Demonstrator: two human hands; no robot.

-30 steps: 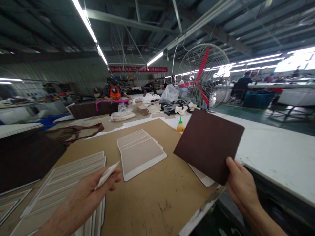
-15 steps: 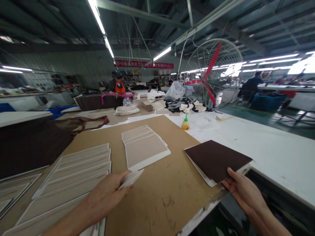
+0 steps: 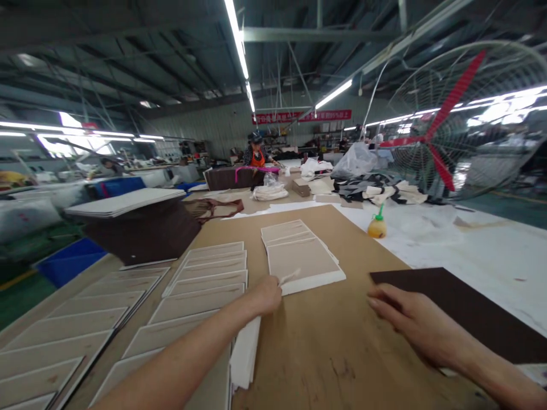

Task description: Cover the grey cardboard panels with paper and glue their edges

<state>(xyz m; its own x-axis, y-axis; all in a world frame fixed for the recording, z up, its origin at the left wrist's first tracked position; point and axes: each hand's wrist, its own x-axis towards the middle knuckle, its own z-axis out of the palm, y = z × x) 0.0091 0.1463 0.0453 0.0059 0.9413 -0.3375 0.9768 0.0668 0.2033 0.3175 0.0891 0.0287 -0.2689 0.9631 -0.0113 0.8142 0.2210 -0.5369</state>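
Note:
My left hand (image 3: 268, 295) is closed on a thin whitish strip (image 3: 291, 277), whose tip sticks out past the fingers at the near edge of a small stack of beige panels (image 3: 301, 259) with white borders. Below that wrist, white strips (image 3: 245, 356) lie beside the long row of beige panels. My right hand (image 3: 410, 319) hovers over the left part of a dark brown panel (image 3: 465, 307), fingers slightly bent and holding nothing visible. A pale edge shows under the brown panel.
Overlapping beige panels (image 3: 200, 307) cover the left of the brown board (image 3: 307, 353). Behind them rises a dark stack (image 3: 141, 228). A yellow bottle with a green nozzle (image 3: 376, 226) stands at right, near a large fan (image 3: 427, 136). A person (image 3: 256, 152) is at the far end.
My view has swung left. My right hand has let go of the brown panel, which now lies flat at the right. My left hand has reached forward to the small beige stack.

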